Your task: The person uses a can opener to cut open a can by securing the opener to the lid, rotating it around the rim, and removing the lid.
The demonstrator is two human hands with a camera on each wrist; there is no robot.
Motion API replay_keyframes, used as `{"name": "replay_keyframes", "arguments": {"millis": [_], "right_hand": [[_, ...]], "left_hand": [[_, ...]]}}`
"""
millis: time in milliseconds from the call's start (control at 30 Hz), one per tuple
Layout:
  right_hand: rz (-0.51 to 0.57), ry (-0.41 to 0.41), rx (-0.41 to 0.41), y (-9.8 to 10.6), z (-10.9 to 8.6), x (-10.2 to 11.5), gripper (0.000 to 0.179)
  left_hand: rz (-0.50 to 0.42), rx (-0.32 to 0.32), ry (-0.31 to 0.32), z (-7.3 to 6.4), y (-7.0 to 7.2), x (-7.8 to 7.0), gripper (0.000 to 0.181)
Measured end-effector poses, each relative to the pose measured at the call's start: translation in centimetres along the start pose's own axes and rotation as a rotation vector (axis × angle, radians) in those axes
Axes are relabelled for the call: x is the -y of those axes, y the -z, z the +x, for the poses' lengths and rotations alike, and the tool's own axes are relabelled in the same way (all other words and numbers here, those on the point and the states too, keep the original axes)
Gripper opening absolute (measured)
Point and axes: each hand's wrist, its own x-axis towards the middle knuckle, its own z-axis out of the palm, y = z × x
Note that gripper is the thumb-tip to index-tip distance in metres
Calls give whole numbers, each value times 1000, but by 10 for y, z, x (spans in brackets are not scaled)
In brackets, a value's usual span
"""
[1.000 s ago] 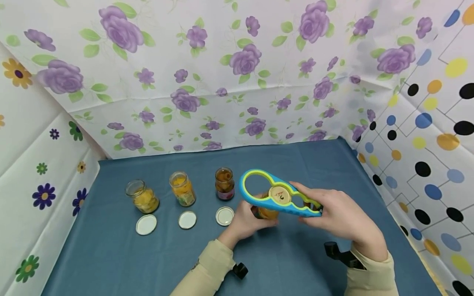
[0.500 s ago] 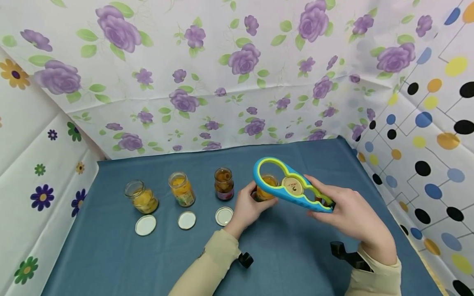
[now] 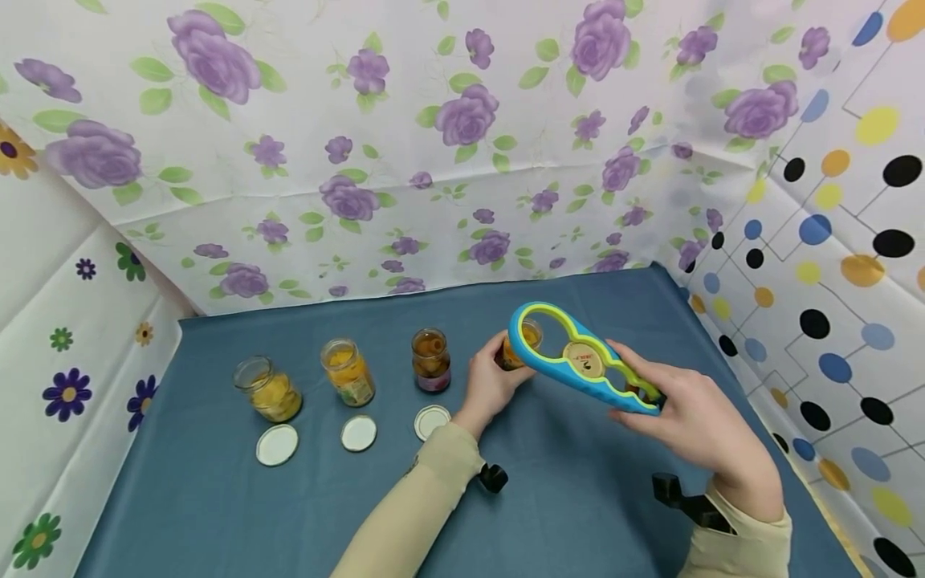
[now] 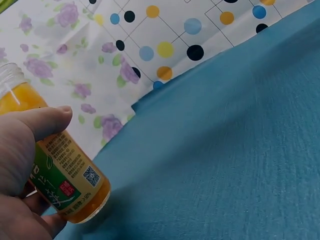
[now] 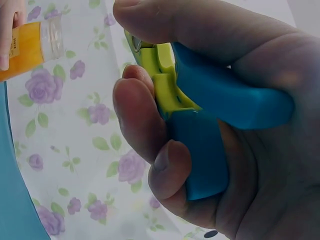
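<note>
My left hand (image 3: 491, 385) grips a glass jar (image 4: 75, 170) of orange fruit, thumb on one side of its green and yellow label. The jar's threaded clear mouth carries no lid in the right wrist view, and its base is close to the blue cloth. A blue and lime-green jar opener (image 3: 584, 360) is held by its narrow end in my right hand (image 3: 697, 413), fingers curled round both handles. Its large loop overlaps the jar in the head view and hides part of it. In the right wrist view the opener's handles (image 5: 200, 155) lie between thumb and fingers.
To the left stand three lidless jars: one with pale yellow fruit (image 3: 275, 395), one with orange fruit (image 3: 350, 374), one with brown contents (image 3: 431, 365). White lids (image 3: 277, 445) (image 3: 358, 433) (image 3: 431, 421) lie before them. Patterned cloth walls (image 3: 405, 201) border the blue-covered table (image 3: 217, 514).
My left hand has carried the jar away from me, toward the back of the table. My right hand has moved the opener to the right and slightly back.
</note>
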Motion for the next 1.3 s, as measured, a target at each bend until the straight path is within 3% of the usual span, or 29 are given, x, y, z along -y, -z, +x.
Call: {"name": "replay_keyframes", "arguments": {"millis": [233,833,1033,1300], "right_hand": [[3,-19,11,-1,0,-4,89],[13,-18,32,-2,2,-6,87],[13,-18,38,-3,3,-6,87],[16,-19,54,-5,1,-6,87]], "left_hand": [[-46,-6,57,1,-6,7,67],[56,18,34,2,-7,7,70],[69,30,21,1,-4,4,86],[71,125,120,-10,5,-1,113]]}}
